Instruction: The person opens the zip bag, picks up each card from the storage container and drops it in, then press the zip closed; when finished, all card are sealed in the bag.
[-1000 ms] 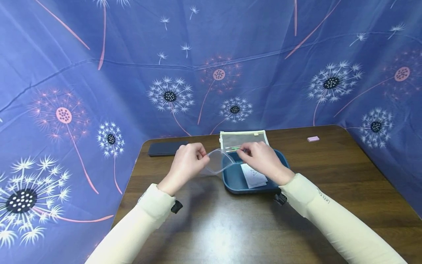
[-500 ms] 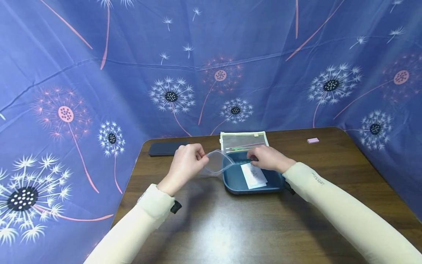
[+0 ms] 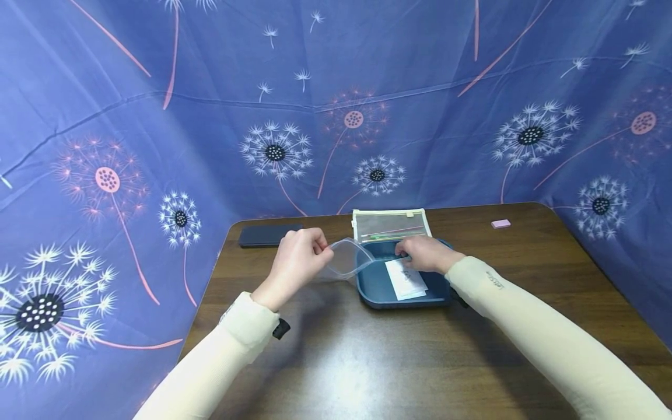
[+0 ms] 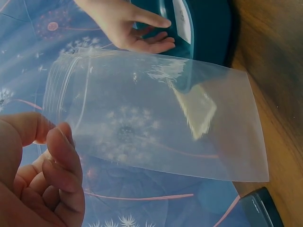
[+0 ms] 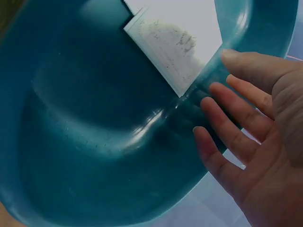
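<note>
A clear plastic zip bag [image 3: 347, 256] hangs from my left hand [image 3: 300, 259], which pinches its zip end between thumb and forefinger. In the left wrist view the bag [image 4: 142, 118] looks flat and see-through, its mouth near my fingers. My right hand [image 3: 427, 255] reaches over the far right of the teal tray [image 3: 374, 289]. A small stack of white paper sheets [image 3: 405, 281] lies in that tray. In the right wrist view my fingers are spread, the thumb tip close beside the paper stack [image 5: 180, 42]; whether it touches cannot be told.
Behind the tray lies a mesh zip pouch [image 3: 388, 224] with thin coloured sticks inside. A dark flat case [image 3: 266, 234] lies at the back left. A small pink block [image 3: 500, 224] sits at the back right. Patterned blue cloth hangs behind the table [image 3: 336, 361].
My right hand has left the bag's mouth and moved right, over the tray beside the papers. The left hand still holds the bag in the same place.
</note>
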Demonstrator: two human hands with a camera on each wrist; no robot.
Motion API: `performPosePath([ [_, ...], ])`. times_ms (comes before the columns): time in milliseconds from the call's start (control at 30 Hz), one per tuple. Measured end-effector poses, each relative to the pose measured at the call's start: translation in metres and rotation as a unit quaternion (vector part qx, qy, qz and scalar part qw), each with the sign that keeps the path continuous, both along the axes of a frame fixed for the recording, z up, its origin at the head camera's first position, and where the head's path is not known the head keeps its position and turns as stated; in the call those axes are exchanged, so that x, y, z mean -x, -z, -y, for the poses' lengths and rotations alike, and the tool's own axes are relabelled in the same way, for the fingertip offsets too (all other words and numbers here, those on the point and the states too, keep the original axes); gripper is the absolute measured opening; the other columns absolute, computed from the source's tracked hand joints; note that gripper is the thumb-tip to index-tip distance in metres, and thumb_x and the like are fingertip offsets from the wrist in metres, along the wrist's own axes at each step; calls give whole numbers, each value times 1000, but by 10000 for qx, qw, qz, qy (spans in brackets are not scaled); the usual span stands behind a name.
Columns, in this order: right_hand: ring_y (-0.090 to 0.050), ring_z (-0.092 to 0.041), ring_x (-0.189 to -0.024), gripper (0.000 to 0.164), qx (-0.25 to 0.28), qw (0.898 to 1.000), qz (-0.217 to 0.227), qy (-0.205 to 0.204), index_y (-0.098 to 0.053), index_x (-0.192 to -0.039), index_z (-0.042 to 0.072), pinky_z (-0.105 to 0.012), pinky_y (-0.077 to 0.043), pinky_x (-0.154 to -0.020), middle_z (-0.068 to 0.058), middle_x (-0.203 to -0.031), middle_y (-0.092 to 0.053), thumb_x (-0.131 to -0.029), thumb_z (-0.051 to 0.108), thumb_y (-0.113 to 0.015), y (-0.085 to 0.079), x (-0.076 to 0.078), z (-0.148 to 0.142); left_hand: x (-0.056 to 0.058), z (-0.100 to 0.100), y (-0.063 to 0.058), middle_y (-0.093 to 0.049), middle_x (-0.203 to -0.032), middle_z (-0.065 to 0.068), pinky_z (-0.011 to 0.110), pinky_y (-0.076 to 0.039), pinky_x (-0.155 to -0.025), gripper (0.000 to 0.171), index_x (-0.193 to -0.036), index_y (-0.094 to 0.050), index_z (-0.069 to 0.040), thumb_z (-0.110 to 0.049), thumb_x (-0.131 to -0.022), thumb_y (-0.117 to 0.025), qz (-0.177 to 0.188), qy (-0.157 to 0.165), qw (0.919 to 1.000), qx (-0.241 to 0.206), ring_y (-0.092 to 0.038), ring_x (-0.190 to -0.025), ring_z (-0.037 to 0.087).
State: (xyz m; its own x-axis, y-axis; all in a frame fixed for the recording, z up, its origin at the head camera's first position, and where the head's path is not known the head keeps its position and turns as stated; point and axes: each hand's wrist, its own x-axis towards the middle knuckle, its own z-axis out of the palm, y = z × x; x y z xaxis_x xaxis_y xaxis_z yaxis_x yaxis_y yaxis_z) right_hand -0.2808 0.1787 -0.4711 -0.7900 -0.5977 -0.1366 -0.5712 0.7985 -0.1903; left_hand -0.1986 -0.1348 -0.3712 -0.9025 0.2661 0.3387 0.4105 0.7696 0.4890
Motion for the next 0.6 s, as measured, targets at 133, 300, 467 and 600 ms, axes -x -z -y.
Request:
performPosePath([
  [133,-70,-29,-106,34,-153,9998,-4,-127,-75,-119,1,-47,-55,-91,-12,-113,-73,-89,17,-83,2,-2,1,0,1,-1,-57,-57,-10,33,-44,-54,14,-71,-68,-17,-11,-82,-72,-64,-29,9999,97,-53,-52,12],
  [300,-69,-30,-106,49,-402,9988,-88,-266,-73,-122,0,-47,-55,-90,-13,-115,-72,-83,24,-89,3,-6,0,-2,2,-2,-56,-57,-10,34,-45,-55,16,-70,-66,-17,-9,-83,-72,-159,-102,9995,254,-53,-52,12],
  [467,-69,-29,-105,58,-611,9976,-128,-288,-73,-123,0,-47,-55,-90,-11,-116,-70,-79,31,-92,6,-8,-3,-2,2,-3,-57,-57,-9,33,-44,-55,16,-71,-66,-16,-8,-83,-72,-265,-47,9990,349,-52,-52,12],
  [600,-68,-28,-101,63,-599,9975,-143,-350,-72,-123,0,-46,-55,-88,-12,-116,-69,-76,36,-93,8,-9,-5,-3,3,-4,-55,-56,-9,33,-42,-53,17,-70,-66,-16,-7,-82,-73,-331,-34,9986,406,-51,-51,12],
])
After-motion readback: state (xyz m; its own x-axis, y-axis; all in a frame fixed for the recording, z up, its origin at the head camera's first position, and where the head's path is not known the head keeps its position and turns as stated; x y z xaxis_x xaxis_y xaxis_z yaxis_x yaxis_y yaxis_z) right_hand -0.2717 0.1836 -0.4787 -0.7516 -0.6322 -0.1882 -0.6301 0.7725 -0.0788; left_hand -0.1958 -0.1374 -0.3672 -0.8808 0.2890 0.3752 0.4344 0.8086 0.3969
